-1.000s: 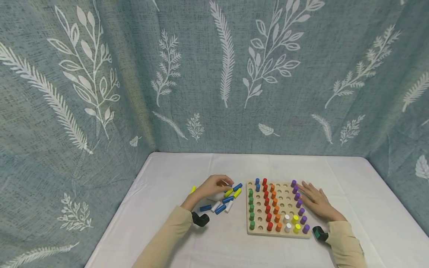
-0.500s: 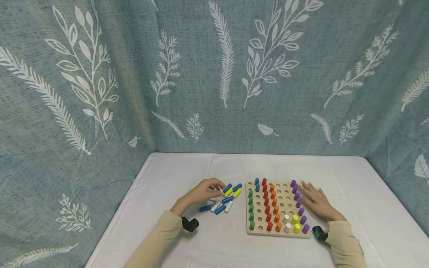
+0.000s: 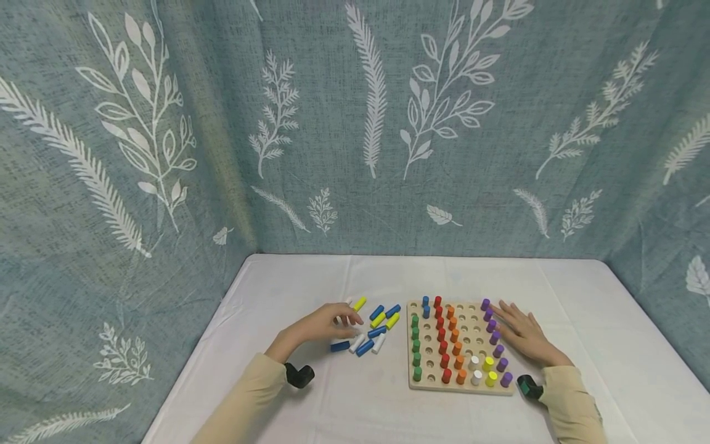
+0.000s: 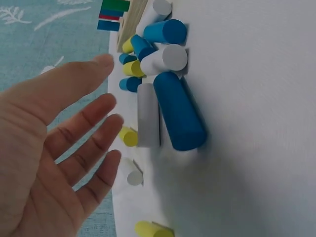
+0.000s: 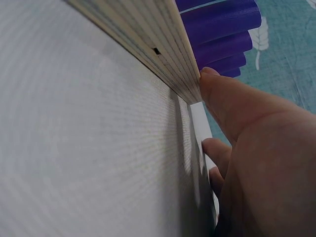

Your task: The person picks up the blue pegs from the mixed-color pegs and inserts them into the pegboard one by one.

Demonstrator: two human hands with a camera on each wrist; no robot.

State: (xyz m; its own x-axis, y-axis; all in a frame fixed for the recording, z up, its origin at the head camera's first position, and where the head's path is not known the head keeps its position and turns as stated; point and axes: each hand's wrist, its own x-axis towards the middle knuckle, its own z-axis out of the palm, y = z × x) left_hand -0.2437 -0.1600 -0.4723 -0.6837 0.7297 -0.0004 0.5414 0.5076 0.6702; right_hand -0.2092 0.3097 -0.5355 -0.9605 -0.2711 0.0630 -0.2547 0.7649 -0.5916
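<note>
A white-covered table (image 3: 310, 277) stood against leaf-patterned blue curtains (image 3: 355, 123). The wooden pegboard (image 3: 465, 336) lay near the middle of the table, toward its front edge, bearing upright green, blue, red, orange, purple, yellow and white pegs. The right hand (image 3: 521, 336) lay flat, fingers straight, against the pegboard's right edge beside the purple pegs (image 3: 495, 337). The left hand (image 3: 324, 324) hovered with relaxed fingers over the loose pegs (image 3: 370, 333), blue, yellow and white, scattered left of the pegboard.
</note>
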